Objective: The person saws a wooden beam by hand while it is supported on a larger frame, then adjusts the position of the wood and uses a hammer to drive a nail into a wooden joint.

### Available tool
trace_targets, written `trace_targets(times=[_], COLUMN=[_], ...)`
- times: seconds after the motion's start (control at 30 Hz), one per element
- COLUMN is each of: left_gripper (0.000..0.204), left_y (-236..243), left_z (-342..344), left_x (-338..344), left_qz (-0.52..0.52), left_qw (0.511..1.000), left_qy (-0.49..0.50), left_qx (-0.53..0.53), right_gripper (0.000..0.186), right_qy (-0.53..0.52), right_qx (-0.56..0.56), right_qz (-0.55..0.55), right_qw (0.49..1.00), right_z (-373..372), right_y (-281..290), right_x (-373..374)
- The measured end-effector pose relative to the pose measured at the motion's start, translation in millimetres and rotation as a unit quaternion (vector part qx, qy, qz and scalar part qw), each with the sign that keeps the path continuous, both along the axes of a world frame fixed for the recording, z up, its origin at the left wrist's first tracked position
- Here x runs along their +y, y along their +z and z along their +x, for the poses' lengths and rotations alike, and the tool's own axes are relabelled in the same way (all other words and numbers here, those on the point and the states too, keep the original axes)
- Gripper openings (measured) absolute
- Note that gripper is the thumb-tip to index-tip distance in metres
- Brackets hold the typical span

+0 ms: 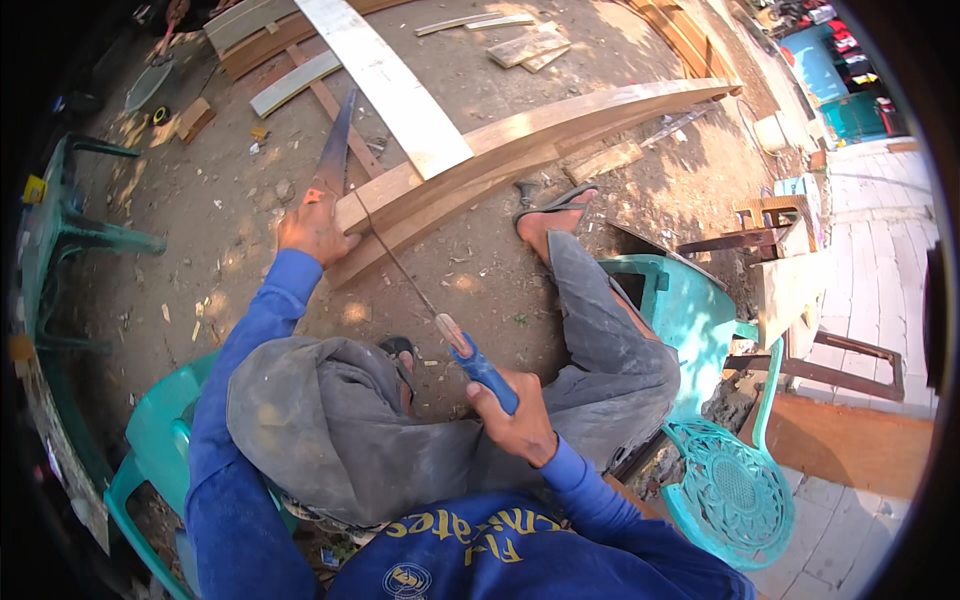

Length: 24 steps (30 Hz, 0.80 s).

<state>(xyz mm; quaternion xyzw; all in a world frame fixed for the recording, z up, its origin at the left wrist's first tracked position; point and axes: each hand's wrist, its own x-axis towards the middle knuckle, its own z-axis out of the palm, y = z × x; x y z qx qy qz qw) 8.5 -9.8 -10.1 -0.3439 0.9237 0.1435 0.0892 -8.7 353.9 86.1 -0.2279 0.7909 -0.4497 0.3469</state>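
My right hand (510,420) is closed around the blue-wrapped wooden handle (480,375) of a tool with a long, thin, dark blade (400,265), which reaches up to the near end of a curved wooden beam (530,130). My left hand (312,230) is wrapped over that beam end, just left of the blade. Behind it, a handsaw (337,150) with an orange handle lies tilted, partly hidden by my fingers. A pale white board (390,95) rests across the beam.
Green plastic chairs (660,300) surround my bent legs. A second green chair (70,230) stands at left. Timber offcuts (530,45) lie on the dirt ground (230,160). A white tiled floor (880,230) and wooden frames (855,365) are at right.
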Motion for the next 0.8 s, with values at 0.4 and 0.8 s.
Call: trace_targets(times=[0.4, 0.8], left_gripper=[0.062, 0.060], left_y=[5, 7], left_z=[3, -7], left_x=[12, 7], left_qz=[0.003, 0.009], left_qw=[1.000, 1.000], left_qy=[0.002, -0.005], left_qx=[-0.006, -0.021], right_gripper=[0.042, 0.029], right_qy=[-0.021, 0.001], right_qx=[0.084, 0.001], right_qz=[-0.126, -0.008], right_qw=[0.988, 1.000], right_z=[-29, -10], right_y=[-103, -28], right_x=[-104, -27])
